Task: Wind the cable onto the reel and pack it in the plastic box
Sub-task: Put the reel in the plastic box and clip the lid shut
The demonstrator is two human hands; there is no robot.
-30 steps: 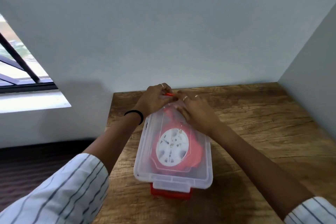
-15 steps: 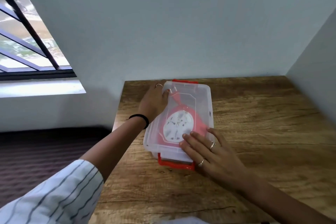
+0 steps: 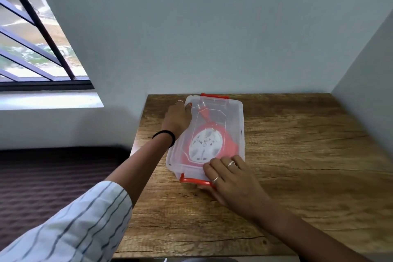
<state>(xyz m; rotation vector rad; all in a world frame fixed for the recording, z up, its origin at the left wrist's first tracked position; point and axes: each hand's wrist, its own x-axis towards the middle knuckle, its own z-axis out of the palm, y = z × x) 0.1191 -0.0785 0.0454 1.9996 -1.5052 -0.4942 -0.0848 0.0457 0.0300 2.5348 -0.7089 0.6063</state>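
So the right hand (image 3: 234, 181) had its fingers (image 3: 214, 166) laid out flat on the near end of the clear plastic lid (image 3: 231, 117), thumb tucked down by the near red latch (image 3: 194, 180). It was pressing, not gripping anything. The left hand (image 3: 177, 117) sat at the far left corner with fingers curled over the lid's edge, holding it there. A second earlier both hands were bunched up at the far red latch (image 3: 214, 95); by this frame the right one had come back to the near end. The red cable reel with the white round face (image 3: 205, 143) was inside the clear plastic storage box (image 3: 241, 134) on the wood-grain table (image 3: 308, 155), with the lid on top. Packing looked basically done. I'd guess only the near latch was left, though I couldn't tell if it had clicked.
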